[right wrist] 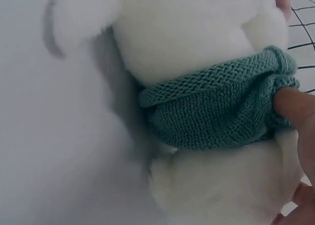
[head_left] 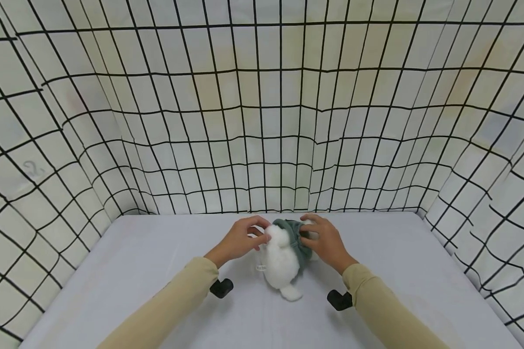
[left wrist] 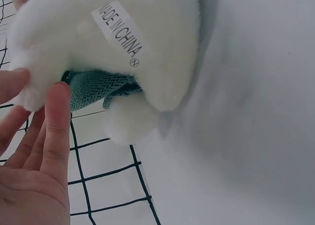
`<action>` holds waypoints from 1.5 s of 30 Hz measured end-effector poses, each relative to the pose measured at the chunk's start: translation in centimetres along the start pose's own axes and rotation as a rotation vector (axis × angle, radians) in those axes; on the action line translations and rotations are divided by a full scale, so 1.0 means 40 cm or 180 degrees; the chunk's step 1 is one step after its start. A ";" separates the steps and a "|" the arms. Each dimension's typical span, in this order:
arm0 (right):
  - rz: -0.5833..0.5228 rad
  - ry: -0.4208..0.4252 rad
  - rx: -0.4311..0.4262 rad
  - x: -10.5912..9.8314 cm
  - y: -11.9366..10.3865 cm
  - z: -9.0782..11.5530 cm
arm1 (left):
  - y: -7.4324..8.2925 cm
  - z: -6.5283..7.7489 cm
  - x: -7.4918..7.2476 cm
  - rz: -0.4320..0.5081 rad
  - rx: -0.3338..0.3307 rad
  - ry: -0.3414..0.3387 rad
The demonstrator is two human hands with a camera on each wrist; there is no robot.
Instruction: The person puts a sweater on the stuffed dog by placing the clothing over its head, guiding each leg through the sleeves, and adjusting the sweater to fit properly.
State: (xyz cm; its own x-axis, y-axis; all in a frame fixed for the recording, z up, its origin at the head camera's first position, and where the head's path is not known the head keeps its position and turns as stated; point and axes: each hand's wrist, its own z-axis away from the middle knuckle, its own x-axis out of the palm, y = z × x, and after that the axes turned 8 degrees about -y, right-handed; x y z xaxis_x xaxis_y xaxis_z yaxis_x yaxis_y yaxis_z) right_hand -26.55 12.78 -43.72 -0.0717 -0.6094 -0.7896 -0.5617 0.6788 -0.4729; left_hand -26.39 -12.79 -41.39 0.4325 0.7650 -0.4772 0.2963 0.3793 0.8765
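A white plush toy [head_left: 281, 268] lies on the white table between both hands, a green knitted garment [head_left: 303, 253] around its middle. My left hand [head_left: 241, 238] pinches a white limb of the plush between thumb and fingers, clearest in the left wrist view. There a printed "MADE IN CHINA" tag [left wrist: 118, 33] shows on the white fur. On the other side, my right hand [head_left: 327, 241] grips the garment; its thumb [right wrist: 290, 106] presses into the knit at the edge. In the right wrist view a rounded white part [right wrist: 83, 16] hangs out to the side. The toy's face is hidden.
The white tabletop [head_left: 157, 281] spreads around the toy. White walls with a black grid [head_left: 270, 121] enclose it at the back and both sides. Dark wrist-camera parts [head_left: 221, 288] stick out under each forearm.
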 end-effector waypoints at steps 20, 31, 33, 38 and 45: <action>-0.0849 -0.0297 0.0296 0.017 -0.006 0.019 | 0.029 -0.076 0.059 -0.0590 0.0054 -0.0031; -0.0761 -0.0337 0.0252 0.017 -0.011 0.017 | 0.057 -0.102 0.095 -0.0423 0.0113 -0.0042; -0.0742 -0.0330 0.0295 0.019 -0.014 0.015 | 0.061 -0.097 0.095 -0.0153 0.0013 -0.0106; -0.0660 -0.0309 0.0404 0.023 -0.019 0.011 | 0.077 -0.088 0.103 -0.0013 -0.0172 -0.0115; -0.0860 -0.0155 0.0391 0.016 -0.007 0.009 | 0.044 -0.078 0.101 -0.0524 -0.0337 0.0240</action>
State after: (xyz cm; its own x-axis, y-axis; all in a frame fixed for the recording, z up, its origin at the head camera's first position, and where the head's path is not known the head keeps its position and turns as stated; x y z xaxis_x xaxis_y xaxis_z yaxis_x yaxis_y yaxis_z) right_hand -26.14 12.32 -44.24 0.1081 -0.7564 -0.6451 -0.4510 0.5410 -0.7099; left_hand -26.78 -7.41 -41.58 0.3195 0.7234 -0.6121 0.2648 0.5520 0.7906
